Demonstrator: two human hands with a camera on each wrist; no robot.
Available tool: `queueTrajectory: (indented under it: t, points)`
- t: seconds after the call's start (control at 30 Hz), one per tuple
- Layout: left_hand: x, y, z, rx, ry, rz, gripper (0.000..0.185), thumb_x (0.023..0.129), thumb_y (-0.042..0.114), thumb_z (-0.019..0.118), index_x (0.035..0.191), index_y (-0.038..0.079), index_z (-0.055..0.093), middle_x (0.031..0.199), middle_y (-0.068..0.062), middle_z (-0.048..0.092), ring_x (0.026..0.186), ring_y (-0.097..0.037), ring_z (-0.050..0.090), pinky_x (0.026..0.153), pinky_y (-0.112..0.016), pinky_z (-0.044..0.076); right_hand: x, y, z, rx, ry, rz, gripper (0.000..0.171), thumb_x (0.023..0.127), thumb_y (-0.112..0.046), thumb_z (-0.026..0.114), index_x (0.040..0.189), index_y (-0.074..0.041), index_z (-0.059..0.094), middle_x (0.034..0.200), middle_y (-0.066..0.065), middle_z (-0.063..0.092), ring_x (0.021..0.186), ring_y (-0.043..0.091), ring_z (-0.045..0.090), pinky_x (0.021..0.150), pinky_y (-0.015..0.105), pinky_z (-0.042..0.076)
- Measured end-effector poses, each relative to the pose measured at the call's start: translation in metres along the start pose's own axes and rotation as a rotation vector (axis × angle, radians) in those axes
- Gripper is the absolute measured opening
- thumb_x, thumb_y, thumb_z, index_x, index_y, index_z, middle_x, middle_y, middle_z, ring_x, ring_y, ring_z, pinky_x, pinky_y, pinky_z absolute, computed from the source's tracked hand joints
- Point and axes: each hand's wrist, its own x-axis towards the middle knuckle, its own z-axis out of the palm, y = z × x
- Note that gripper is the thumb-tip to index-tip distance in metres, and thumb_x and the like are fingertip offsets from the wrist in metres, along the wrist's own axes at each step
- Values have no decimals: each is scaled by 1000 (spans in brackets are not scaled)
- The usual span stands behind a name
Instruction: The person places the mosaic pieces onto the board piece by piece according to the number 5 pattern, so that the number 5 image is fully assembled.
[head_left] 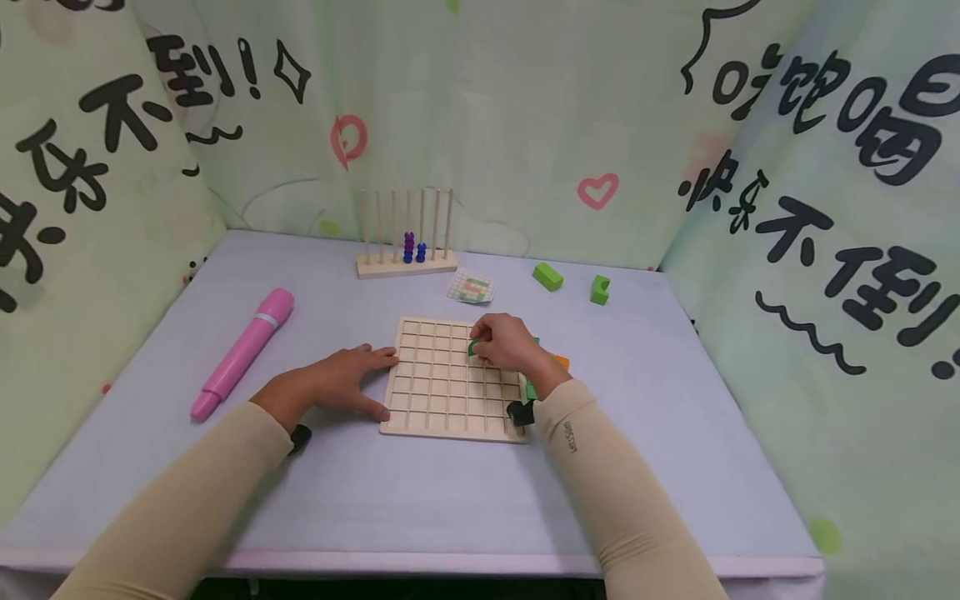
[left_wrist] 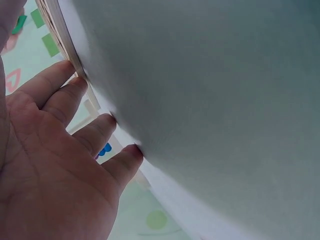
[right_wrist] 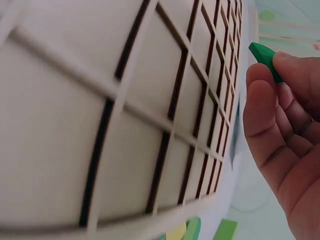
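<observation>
Right fingers: curled, pinching a small green piece between thumb and fingertips.
Green piece: held over the right half of the wooden grid board, toward its far side.
Right hand: hovers above the board; its sleeve runs back to the near right.
Left fingers: straight and spread, holding nothing, tips against the board's left edge.
Left hand: lies flat on the table.
Board: lies flat mid-table, its square cells showing bare.
Coloured pieces: green and orange, just right of the board, partly hidden by the right hand.
Pink pen: left, well apart.
Peg rack: far side, with blue and purple beads.
Patterned card: between rack and board.
Two green blocks: far right.
</observation>
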Motion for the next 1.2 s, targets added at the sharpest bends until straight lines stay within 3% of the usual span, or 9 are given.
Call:
queueTrajectory:
  t: [0.27, 0.57, 0.87, 1.2]
  points:
    - [1, 2, 0, 0, 0, 13, 100, 81, 56, 84, 161, 17, 40, 172, -2, 28, 158, -45, 17, 124, -65, 22, 23, -4, 13, -13, 20, -2, 15, 100, -12, 67, 112, -6, 70, 104, 8, 70, 90, 21, 63, 82, 34, 53]
    - [2, 4, 1, -10, -12, 4, 100, 81, 58, 84, 161, 18, 39, 173, 0, 27, 159, -45, 16, 124, -66, 21, 40, -10, 23, 16, 31, 39, 14, 100, -13, 67, 110, -5, 73, 99, 8, 71, 80, 16, 60, 72, 29, 51]
    - [1, 3, 0, -2, -15, -18, 101, 81, 58, 84, 162, 20, 37, 173, 0, 25, 159, -44, 16, 124, -66, 20, 48, -21, 27, -117, 28, 37, 15, 101, -14, 67, 109, -6, 76, 105, 9, 74, 92, 22, 63, 87, 36, 55]
    - [0, 0, -2, 2, -14, -18, 100, 80, 57, 84, 162, 19, 39, 173, 0, 27, 158, -44, 18, 124, -66, 21, 54, -27, 35, -213, 1, 27, 15, 101, -11, 66, 105, -6, 79, 103, 9, 77, 98, 25, 68, 92, 38, 58]
